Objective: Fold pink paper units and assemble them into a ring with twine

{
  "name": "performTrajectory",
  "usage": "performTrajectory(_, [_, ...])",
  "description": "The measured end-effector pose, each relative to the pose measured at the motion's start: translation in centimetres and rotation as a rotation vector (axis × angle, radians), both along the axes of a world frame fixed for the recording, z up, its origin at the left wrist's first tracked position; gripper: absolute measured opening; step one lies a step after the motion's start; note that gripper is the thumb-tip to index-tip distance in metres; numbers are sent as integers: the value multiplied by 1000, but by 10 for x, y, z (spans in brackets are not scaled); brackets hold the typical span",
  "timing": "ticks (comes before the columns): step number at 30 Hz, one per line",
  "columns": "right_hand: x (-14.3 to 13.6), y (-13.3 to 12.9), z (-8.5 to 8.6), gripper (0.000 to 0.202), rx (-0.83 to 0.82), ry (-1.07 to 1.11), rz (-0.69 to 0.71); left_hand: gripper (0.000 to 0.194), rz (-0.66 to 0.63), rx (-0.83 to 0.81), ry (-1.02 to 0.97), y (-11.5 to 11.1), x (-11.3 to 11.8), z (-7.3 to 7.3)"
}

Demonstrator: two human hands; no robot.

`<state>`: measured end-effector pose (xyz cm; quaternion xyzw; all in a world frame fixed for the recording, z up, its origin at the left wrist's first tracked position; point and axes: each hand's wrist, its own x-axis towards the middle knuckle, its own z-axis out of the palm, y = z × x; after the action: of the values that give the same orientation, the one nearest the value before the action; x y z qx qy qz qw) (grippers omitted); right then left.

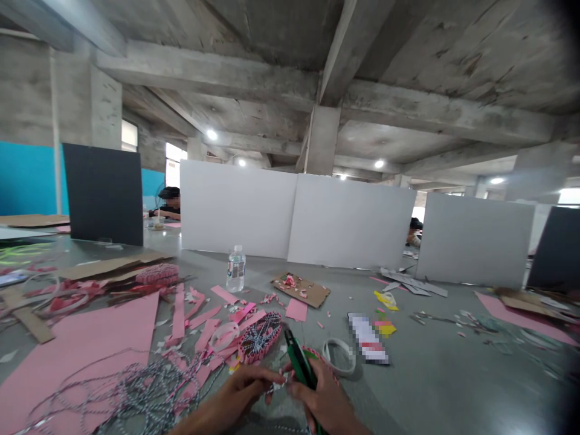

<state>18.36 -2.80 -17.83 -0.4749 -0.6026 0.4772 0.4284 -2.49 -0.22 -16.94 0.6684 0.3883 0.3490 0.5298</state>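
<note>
My right hand (324, 389) is wrapped round a green-handled tool (301, 361) with a dark tip pointing up and away. My left hand (244, 389) is closed on grey-and-white cord (278, 383), its fingertips near those of my right hand. Behind my right hand, a pink-edged piece with green (312, 352) shows partly; the hand hides the rest. Just beyond the hands lies a pink-rimmed oval piece (260, 335) crossed with cord. A loose tangle of the same cord (149, 393) lies at the lower left.
Pink sheet (104, 338) and strips lie left. A water bottle (236, 269) stands beyond, near cardboard (317, 291). Right of my hands are a white tape ring (339, 356) and a phone-like object (368, 338). White panels (240, 208) line the back; people are partly visible behind.
</note>
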Motion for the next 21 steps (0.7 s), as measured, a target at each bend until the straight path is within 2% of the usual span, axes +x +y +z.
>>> performTrajectory(3, [-1, 0, 0, 28, -21, -19, 53, 54, 7, 40, 30, -4, 3, -2])
performTrajectory(6, [-2, 1, -2, 26, -19, -13, 37, 53, 18, 74, 127, -4, 2, -9])
performTrajectory(9, [-3, 2, -4, 28, -31, -5, 20, 42, 31, 118, 217, -2, 1, -11])
performTrajectory(14, [-8, 1, -1, 23, 7, 32, 4, 24, -21, 215, 331, -2, 5, -5])
performTrajectory(17, [-7, -1, 1, 20, 38, 44, 22, 13, -16, 247, 438, -6, 6, -13])
performTrajectory(21, [-5, -1, -3, 18, 126, 6, 2, 19, -23, 329, 482, -11, 8, -20])
